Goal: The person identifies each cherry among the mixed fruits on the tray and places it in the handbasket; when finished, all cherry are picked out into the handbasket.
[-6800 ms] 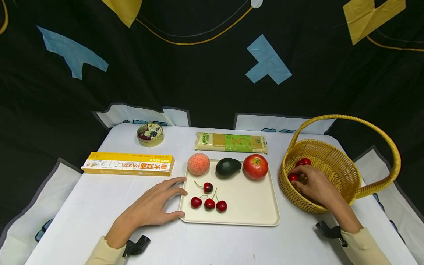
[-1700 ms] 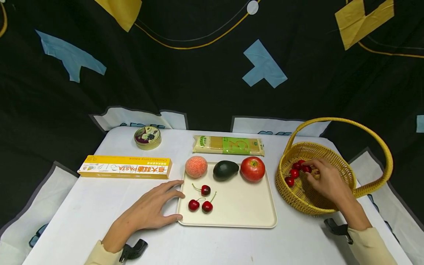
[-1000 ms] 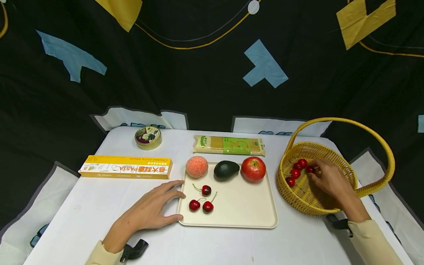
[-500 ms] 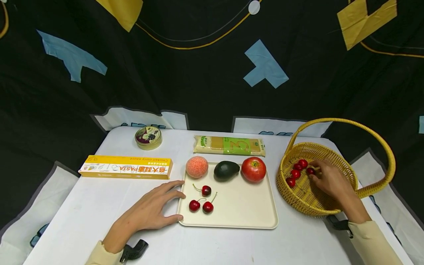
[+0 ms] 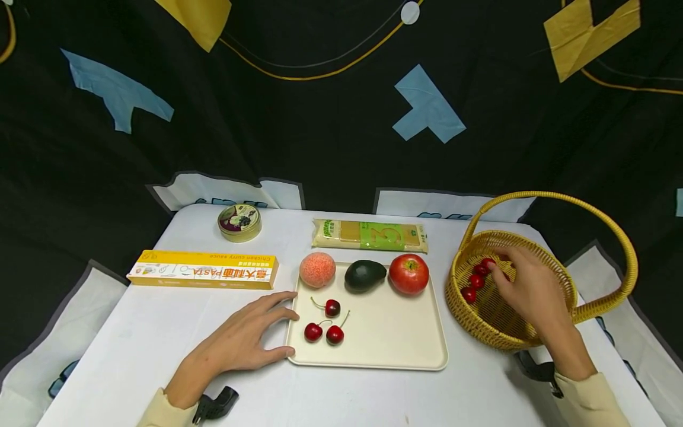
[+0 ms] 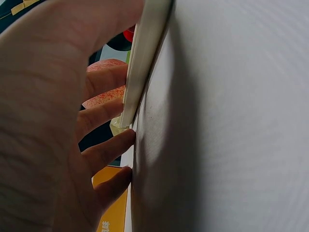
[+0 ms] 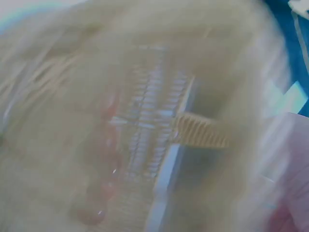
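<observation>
My left hand (image 5: 242, 335) rests at the left edge of the cream tray (image 5: 395, 332), with its fingers spread and fingertips touching the rim; the left wrist view shows the fingers (image 6: 104, 118) against the tray's side. Three stemmed cherries (image 5: 335, 334) lie on the tray, below a rough pinkish-orange fruit (image 5: 317, 270), an avocado (image 5: 365, 276) and a red apple (image 5: 408, 274). Over the yellow wicker basket (image 5: 488, 335) hovers my right hand (image 5: 530, 290), thumb and forefinger apart, holding nothing visible. Several cherries (image 5: 476, 281) lie inside, partly hidden by the hand. The right wrist view is blurred.
Left of the tray lies a yellow and white pasta box (image 5: 203, 270). A round tin (image 5: 239, 222) stands behind it. Behind the tray is a noodle packet (image 5: 369, 235). The basket's tall handle (image 5: 624, 237) arches over the right side. A black curtain (image 5: 320, 142) hangs behind the table.
A cherry has gone from the tray since the oldest frame, and more cherries show in the basket. My right hand has let go of a cherry there and risen slightly. The left hand stays put.
</observation>
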Tool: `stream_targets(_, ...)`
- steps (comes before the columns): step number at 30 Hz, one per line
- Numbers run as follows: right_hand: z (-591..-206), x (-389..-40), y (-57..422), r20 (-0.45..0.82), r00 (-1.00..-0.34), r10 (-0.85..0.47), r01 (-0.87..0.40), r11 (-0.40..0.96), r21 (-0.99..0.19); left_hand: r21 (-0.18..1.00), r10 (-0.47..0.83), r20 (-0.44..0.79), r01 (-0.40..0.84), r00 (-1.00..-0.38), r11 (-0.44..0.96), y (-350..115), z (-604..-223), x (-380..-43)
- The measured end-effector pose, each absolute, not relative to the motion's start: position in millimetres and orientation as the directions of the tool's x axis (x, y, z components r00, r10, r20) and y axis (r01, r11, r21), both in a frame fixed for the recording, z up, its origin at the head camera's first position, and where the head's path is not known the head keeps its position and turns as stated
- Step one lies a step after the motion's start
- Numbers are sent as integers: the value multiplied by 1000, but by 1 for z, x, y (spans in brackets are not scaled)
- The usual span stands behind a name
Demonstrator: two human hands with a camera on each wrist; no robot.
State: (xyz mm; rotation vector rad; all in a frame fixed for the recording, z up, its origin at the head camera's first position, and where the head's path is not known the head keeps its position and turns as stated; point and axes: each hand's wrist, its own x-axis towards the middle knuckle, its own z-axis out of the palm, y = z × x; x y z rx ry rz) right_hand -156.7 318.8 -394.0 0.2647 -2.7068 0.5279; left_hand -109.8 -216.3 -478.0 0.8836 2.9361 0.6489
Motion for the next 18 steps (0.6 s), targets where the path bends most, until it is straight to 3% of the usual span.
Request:
stream_targets(7,-387,-147,269,533,-806,-257,-452,848,-276,380,529,117,530,-840,758,-216,-478,-109)
stream_targets(18,-394,-137,190,486,-706,-515,-666,717,-208,380,531,121,533,-839,756,-217,-478,-109)
